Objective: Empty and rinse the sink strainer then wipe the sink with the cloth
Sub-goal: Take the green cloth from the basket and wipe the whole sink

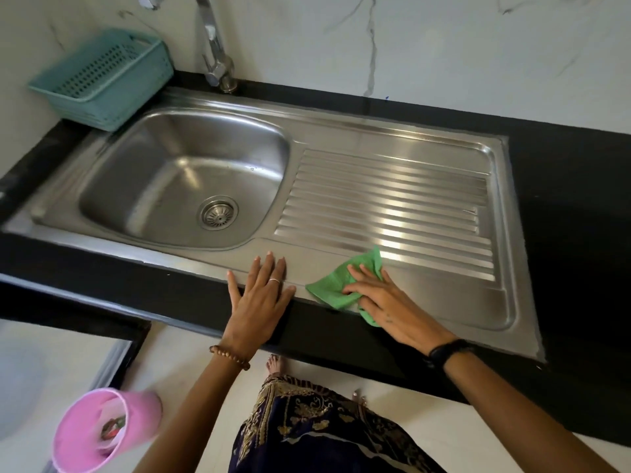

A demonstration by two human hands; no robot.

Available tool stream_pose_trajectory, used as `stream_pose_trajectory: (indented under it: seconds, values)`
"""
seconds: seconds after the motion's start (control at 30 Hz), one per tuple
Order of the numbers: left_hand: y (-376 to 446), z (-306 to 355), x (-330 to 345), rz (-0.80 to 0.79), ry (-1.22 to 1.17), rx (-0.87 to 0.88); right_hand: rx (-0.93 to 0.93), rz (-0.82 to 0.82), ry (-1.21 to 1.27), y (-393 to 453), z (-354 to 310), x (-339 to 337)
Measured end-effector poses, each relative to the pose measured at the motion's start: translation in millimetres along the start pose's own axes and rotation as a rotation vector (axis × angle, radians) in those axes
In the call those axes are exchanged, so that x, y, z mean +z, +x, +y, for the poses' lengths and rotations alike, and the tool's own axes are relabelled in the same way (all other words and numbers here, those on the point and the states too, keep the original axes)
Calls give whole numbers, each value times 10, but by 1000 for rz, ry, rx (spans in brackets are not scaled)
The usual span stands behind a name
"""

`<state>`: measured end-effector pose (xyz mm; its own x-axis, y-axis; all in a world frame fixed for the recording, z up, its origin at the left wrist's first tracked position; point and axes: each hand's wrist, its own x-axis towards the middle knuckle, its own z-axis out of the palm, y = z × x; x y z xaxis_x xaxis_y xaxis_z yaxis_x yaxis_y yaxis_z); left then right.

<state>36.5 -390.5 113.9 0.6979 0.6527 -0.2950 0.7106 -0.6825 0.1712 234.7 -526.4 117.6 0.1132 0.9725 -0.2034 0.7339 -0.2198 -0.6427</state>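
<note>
The steel sink [293, 131] has a basin on the left and a ribbed draining board [392, 203] on the right. The round strainer [218, 213] sits in the drain at the basin's bottom. A green cloth [333, 283] lies on the sink's front rim, at the near-left corner of the draining board. My right hand [382, 302] presses down on the cloth with its fingers spread over it. My left hand [261, 290] rests flat on the front rim, just left of the cloth, fingers straight.
A chrome tap [215, 49] rises behind the basin. A teal plastic basket [102, 76] stands at the back left corner. The black counter [573, 206] surrounds the sink. On the floor at lower left stands a pink bin [102, 428] with scraps inside.
</note>
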Motion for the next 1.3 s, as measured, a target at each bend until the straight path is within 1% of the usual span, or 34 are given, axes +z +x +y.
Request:
stream_pose_trajectory:
  seconds: [0.07, 0.13, 0.2, 0.33, 0.43, 0.57, 0.63, 0.8, 0.97, 1.03, 1.1, 1.2, 1.3]
  values:
    - [31, -175, -47, 71, -87, -29, -39, -11, -16, 280, -172, 131]
    - [63, -388, -83, 130, -86, -25, -75, -12, -27, 554, -329, 260]
    - [112, -594, -108, 155, -86, -21, -106, 1, -70, 788, -447, 394]
    - [238, -953, -178, 84, -147, -65, -75, 47, -223, 1250, -537, 512]
    - [322, -1195, -219, 25, -129, -65, 9, 101, -353, 1703, -537, 411]
    - [391, -1402, -209, -28, -83, -22, 73, 130, -425, 2048, -558, 338]
    - [408, -1451, -209, -37, -99, 8, 70, 116, -439, 2009, -590, 358]
    - [352, -1512, -228, 49, -123, 35, 10, 62, -326, 1505, -763, 556]
    - [269, -1632, -225, 94, -118, -5, 43, 11, -1, 1062, -794, 520]
    - [236, -1748, -230, 104, -136, -27, 59, -8, 72, 932, -781, 488]
    - [185, -1900, -224, 128, -127, -66, 65, -18, 75, 887, -794, 508]
    - [71, -2136, -231, 170, -97, -130, 42, -59, 42, 1047, -919, 573]
    - [-48, -2310, -246, 180, -110, -176, -27, -94, -77, 1379, -1130, 717]
